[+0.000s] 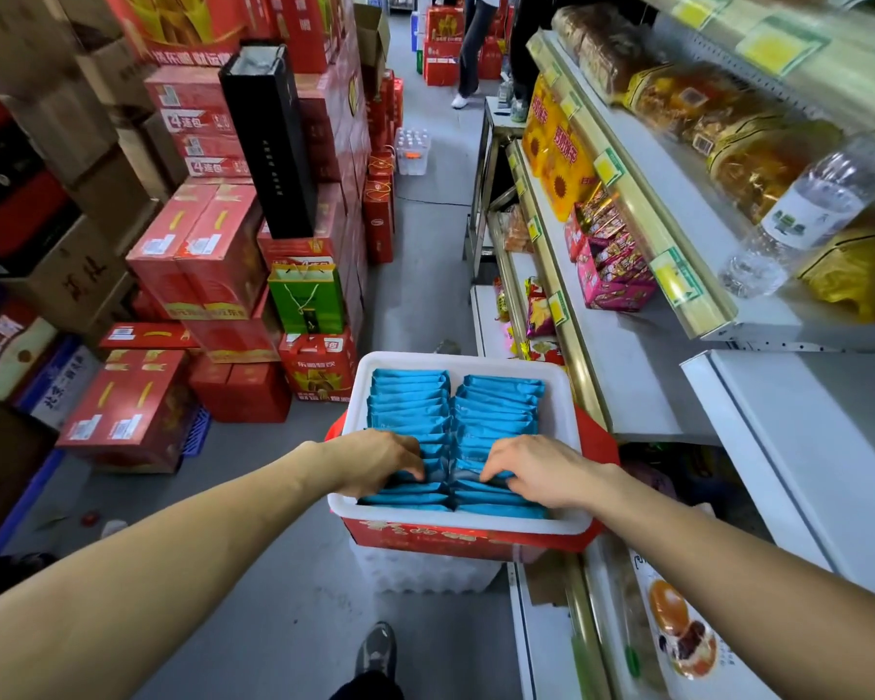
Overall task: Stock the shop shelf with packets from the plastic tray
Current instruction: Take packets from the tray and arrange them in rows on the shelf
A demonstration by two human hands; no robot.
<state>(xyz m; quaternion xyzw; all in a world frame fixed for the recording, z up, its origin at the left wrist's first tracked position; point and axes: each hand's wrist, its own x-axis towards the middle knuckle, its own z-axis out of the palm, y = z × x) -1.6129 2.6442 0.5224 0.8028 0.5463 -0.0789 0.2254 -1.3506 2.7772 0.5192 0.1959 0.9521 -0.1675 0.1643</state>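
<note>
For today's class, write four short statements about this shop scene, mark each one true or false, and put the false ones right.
1. The packets in the tray are blue. True.
2. The packets stand in three rows. False: there are two rows, side by side.
3. The left hand and the right hand both reach into the tray, fingers curled among the packets. True.
4. The tray sits on the shelf. False: it rests on a red box in the aisle, beside the shelf.
</note>
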